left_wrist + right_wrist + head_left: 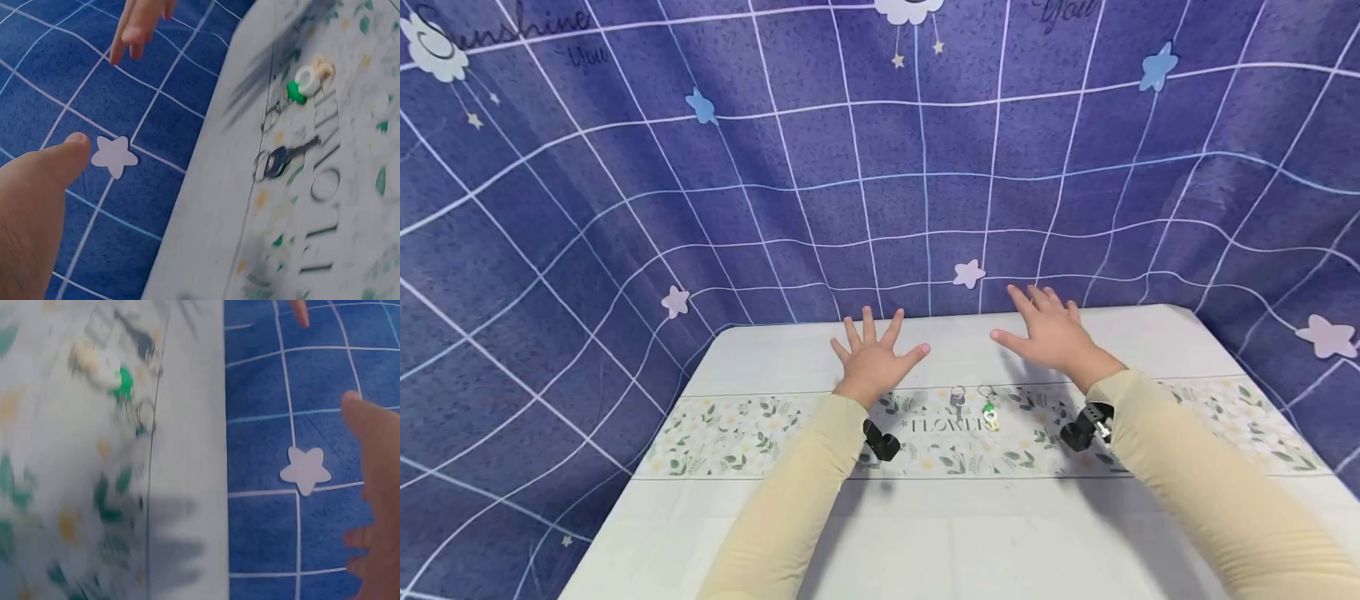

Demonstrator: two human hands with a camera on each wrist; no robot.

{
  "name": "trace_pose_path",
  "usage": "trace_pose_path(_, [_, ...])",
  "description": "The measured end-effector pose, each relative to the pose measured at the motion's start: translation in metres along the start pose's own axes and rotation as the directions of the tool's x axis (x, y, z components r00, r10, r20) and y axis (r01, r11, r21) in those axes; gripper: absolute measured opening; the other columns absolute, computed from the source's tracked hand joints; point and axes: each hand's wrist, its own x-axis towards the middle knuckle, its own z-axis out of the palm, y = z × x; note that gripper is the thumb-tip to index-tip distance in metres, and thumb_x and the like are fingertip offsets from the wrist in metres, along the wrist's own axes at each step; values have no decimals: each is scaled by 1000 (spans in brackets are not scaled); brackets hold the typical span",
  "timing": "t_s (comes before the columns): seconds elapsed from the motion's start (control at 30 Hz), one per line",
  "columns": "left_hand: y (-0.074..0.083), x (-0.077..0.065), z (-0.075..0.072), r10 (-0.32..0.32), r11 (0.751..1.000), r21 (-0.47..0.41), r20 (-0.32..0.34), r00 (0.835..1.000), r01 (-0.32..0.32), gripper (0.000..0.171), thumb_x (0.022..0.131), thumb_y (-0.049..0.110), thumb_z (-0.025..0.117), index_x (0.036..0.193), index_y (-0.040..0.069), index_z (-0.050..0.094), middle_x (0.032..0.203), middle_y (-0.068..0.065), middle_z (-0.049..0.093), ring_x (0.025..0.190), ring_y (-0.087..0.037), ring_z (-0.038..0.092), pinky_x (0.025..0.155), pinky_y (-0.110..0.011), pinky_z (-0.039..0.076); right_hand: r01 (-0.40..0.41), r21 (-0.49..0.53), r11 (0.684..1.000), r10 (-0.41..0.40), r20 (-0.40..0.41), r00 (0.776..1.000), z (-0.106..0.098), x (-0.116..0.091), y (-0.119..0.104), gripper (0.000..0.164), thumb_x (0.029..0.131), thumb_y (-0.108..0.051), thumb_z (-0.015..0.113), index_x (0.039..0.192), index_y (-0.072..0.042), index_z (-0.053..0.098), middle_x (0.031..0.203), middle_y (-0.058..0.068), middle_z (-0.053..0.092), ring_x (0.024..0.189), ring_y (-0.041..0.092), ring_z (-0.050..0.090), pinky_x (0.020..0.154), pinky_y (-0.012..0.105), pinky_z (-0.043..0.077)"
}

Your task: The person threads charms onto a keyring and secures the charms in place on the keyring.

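Observation:
On the table lie a dark-headed key [957,400] on a metal ring and, just right of it, a keychain [990,415] with a small green, white and yellowish figure and its own ring. My left hand [877,363] is held over the table left of the key, fingers spread and holding nothing. To the right and farther back, my right hand [1051,332] hovers with fingers extended, also holding nothing. Both hands are apart from the key and the keychain. The left wrist view shows the key [284,159] and the keychain [305,84] lying separately.
A white table [955,533] has a printed band of flowers and leaves with lettering across it. Behind and at the sides hangs a blue grid-patterned curtain [895,208] with stars and clouds. Black wrist mounts [882,442] sit on both forearms.

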Motion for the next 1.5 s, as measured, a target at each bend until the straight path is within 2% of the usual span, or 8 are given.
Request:
trace_pose_path(0.17, [-1, 1, 20, 18, 997, -81, -24, 1000, -20, 85, 90, 81, 40, 161, 42, 12, 167, -17, -12, 147, -51, -20, 111, -74, -9, 57, 92, 994, -50, -76, 996, 21, 2, 1, 84, 99, -52, 56, 161, -7, 22, 160, 30, 25, 147, 52, 18, 113, 72, 12])
trace_pose_path(0.37, [2, 3, 36, 61, 979, -190, -72, 996, -74, 82, 92, 74, 47, 161, 38, 22, 167, -21, -4, 148, -55, -9, 112, -74, -3, 51, 190, 981, -30, -111, 993, 44, 0, 5, 78, 100, -44, 59, 159, -5, 27, 159, 29, 28, 146, 49, 24, 116, 65, 19])
trace_pose_path(0.53, [4, 4, 51, 92, 980, -170, -97, 991, -107, 79, 93, 71, 50, 160, 38, 25, 167, -23, 5, 148, -57, 1, 113, -73, 7, 34, 239, 971, -2, -132, 991, 61, -6, 8, 74, 99, -44, 61, 157, -5, 34, 157, 28, 31, 143, 49, 31, 115, 63, 25])
trace_pose_path(0.8, [5, 3, 77, 118, 971, -201, -66, 991, -129, 75, 94, 66, 53, 159, 39, 29, 166, -24, 12, 145, -61, 10, 112, -74, 11, 37, 305, 952, 7, -142, 990, 87, -13, 12, 59, 97, -35, 66, 145, -3, 53, 152, 27, 40, 140, 48, 38, 114, 62, 28])
trace_pose_path(0.93, [8, 2, 87, 120, 968, -220, -31, 992, -124, 71, 94, 64, 54, 157, 40, 33, 166, -22, 13, 146, -59, 8, 113, -73, 10, 44, 320, 947, 2, -142, 990, 97, -14, 13, 54, 96, -31, 69, 140, -2, 58, 150, 28, 43, 139, 48, 38, 115, 60, 27])
trace_pose_path(1.1, [11, -2, 95, 132, 964, -232, -8, 991, -130, 61, 95, 61, 57, 150, 37, 47, 166, -20, 14, 148, -58, 3, 114, -73, 6, 65, 297, 953, -24, -141, 990, 104, -17, 14, 48, 92, -27, 74, 131, -1, 64, 146, 29, 47, 139, 52, 37, 115, 62, 25])
trace_pose_path(1.27, [13, -6, 101, 169, 960, -222, -13, 985, -168, 50, 95, 57, 59, 140, 33, 59, 165, -20, 20, 147, -58, 5, 114, -72, 6, 81, 278, 957, -52, -112, 992, 110, -21, 14, 39, 90, -28, 76, 120, -4, 71, 143, 28, 51, 139, 53, 35, 115, 63, 22])
trace_pose_path(1.5, [16, -8, 103, 193, 956, -215, -42, 980, -198, 43, 95, 52, 63, 133, 31, 65, 162, -19, 29, 148, -55, 11, 115, -70, 8, 119, 264, 957, -91, -116, 989, 117, -20, 17, 29, 90, -29, 77, 109, -8, 77, 138, 25, 57, 138, 53, 38, 115, 62, 23])
